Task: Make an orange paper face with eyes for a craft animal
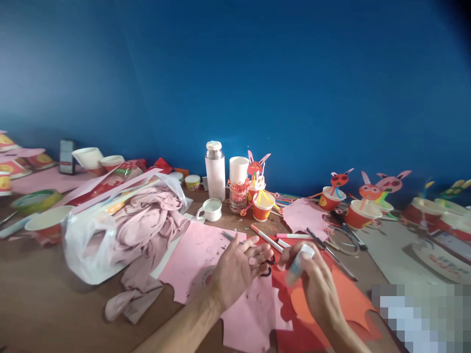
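Observation:
My left hand (237, 267) is turned palm up over pink paper (187, 255), fingers stretched out. A small pale pink round piece (252, 261) rests against its fingers. Beneath this hand lie scissors (271, 262), their dark handles showing past the fingertips. My right hand (318, 279) is closed around a small translucent glue bottle (295, 270) with a white end, tilted above red paper (287, 294). Orange paper (349, 289) lies under and beside the right hand. Whether the right fingertips also pinch something small is too blurred to tell.
Markers (267, 239) and brushes (336, 257) lie beyond my hands. Paper cups with animal figures (263, 208) stand along the back, near a white thermos (215, 174) and a mug (211, 210). A plastic bag with pink cloth (90, 245) fills the left.

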A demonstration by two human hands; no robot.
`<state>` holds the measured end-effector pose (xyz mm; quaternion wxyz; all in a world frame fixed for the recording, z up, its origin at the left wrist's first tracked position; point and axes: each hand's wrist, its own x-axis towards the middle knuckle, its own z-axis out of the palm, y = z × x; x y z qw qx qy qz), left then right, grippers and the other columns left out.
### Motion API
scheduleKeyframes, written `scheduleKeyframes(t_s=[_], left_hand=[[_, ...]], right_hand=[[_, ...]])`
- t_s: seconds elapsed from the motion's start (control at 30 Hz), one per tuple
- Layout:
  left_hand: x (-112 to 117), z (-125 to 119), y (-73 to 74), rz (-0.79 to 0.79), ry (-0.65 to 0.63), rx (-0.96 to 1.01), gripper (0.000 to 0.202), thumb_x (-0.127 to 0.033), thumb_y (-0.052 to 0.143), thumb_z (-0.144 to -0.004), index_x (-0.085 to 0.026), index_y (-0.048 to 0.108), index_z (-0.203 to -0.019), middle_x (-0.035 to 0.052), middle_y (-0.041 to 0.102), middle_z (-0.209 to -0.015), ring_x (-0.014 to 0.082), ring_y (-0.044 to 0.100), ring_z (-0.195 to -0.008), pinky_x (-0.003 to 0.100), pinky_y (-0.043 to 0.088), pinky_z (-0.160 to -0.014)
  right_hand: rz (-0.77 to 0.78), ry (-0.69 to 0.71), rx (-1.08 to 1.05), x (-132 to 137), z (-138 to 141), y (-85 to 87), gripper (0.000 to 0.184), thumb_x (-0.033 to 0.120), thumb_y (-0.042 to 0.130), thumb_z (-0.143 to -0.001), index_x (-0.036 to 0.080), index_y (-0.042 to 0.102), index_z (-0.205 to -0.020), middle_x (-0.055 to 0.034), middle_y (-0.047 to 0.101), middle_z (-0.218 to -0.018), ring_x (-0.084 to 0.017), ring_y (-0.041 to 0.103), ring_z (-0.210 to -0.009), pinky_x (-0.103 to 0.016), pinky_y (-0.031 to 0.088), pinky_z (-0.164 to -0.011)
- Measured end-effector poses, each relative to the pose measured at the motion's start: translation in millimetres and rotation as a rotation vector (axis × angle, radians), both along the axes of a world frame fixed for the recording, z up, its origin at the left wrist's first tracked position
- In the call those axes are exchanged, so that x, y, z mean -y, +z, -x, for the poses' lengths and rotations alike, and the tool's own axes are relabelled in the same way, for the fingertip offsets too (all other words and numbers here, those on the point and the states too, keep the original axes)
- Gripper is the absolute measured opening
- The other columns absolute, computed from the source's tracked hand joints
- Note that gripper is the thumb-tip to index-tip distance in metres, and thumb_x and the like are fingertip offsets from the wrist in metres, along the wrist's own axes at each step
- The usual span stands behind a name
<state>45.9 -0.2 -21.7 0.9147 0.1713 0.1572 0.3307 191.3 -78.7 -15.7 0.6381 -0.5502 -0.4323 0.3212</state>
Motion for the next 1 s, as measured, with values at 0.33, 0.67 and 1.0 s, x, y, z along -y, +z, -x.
scheduleKeyframes(t_s=[0.33,0.67,1.0], left_hand=[[7,0,2.1,-0.036,-0.097,-0.048,0.06,-0.05,0.027,-0.091,-0.005,0.031,-0.13,0.0183,0.054,-0.115,0.0236,0.055,-0.102,0.028,0.039,-0.08],[11,-1,4.4,-0.165,-0.113,-0.143,0.057,-0.053,0.044,-0.083,-0.01,0.046,-0.12,0.015,0.056,-0.114,0.0204,0.054,-0.095,0.029,0.036,-0.081],[11,-3,-5.7,-0.377,-0.058,-0.51,0.03,-0.04,0.062,-0.066,-0.01,0.059,-0.064,0.0007,0.053,-0.057,0.0084,0.045,-0.047,0.023,0.034,-0.047]], right_hand=[[-0.286,0.031,1.211,-2,10,-11.7,0.029,0.005,0.045,-0.075,0.021,0.064,-0.091,-0.0026,0.07,-0.074,-0.016,0.055,-0.056,-0.028,0.036,-0.058],[-0.357,0.036,1.269,-3,10,-15.3,0.024,0.005,0.043,-0.079,0.02,0.062,-0.084,0.0,0.065,-0.066,-0.015,0.051,-0.054,-0.028,0.032,-0.057],[-0.477,-0.009,1.291,0,-6,-8.4,0.032,0.002,0.04,-0.079,0.016,0.061,-0.1,-0.002,0.057,-0.061,-0.015,0.048,-0.056,-0.03,0.034,-0.063]])
